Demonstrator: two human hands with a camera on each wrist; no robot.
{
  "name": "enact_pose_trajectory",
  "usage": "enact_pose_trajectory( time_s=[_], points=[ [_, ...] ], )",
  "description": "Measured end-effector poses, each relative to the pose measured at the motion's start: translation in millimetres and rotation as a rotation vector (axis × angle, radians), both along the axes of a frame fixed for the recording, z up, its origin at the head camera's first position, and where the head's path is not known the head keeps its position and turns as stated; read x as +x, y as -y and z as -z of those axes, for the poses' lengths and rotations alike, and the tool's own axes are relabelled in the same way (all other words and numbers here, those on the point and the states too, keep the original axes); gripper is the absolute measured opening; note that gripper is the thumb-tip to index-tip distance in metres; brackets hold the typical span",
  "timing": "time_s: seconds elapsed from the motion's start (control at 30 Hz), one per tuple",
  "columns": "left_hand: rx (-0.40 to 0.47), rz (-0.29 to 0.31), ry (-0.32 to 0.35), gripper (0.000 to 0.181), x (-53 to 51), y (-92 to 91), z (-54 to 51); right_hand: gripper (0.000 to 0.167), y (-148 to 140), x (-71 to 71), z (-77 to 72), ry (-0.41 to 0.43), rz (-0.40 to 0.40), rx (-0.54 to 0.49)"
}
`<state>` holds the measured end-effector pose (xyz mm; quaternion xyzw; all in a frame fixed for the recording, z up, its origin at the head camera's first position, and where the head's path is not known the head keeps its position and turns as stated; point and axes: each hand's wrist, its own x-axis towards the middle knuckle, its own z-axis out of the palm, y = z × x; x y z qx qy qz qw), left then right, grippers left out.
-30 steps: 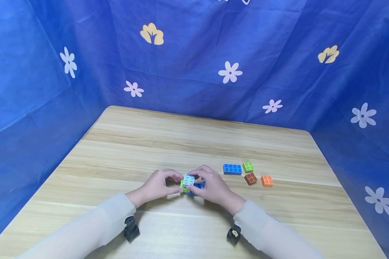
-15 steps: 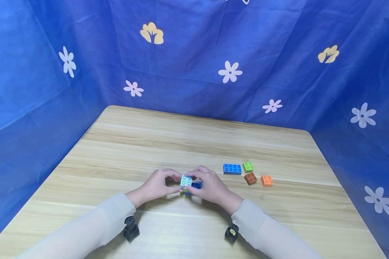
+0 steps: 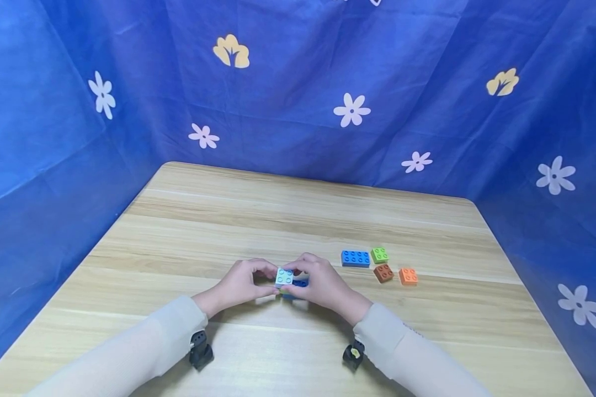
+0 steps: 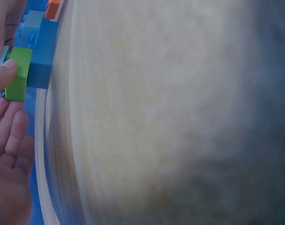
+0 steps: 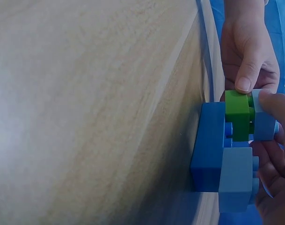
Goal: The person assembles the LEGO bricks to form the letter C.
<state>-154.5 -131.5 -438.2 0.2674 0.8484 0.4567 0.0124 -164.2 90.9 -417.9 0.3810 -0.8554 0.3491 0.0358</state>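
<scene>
Brick stack (image 3: 285,278) between left fingers (image 3: 265,267) and right fingers (image 3: 297,266); four loose bricks (image 3: 383,273) rightward on table (image 3: 218,220).

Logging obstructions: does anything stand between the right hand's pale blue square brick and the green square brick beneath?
Nothing visible: between the pale blue brick and the green brick, only the latter's studs show.

No legible text or numbers

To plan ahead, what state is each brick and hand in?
Left hand: pinching stacked green brick
Right hand: gripping pale brick
Pale brick: over stacked green brick, not fully seated
Stacked green brick: on blue base
Stacked blue brick: on blue base
Blue base: upright
Loose blue brick: studs up
Loose green brick: studs up
Brown brick: loose, studs up
Orange brick: loose, studs up
</scene>
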Motion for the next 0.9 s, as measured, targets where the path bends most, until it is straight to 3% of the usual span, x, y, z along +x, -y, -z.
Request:
enact_pose_trajectory(
  time_s=[0.57, 0.9],
  points=[
    [0.001, 0.006, -0.014, 0.028, -1.0, -2.3, 1.2, 0.034, 1.8, -1.3, -2.2, 0.004, 0.038, 0.053],
    [-0.015, -0.003, -0.036, 0.035, 0.0, -1.3, 0.3, 0.037, 2.3, 0.1, 1.8, 0.044, 0.06, 0.028]
  ],
)
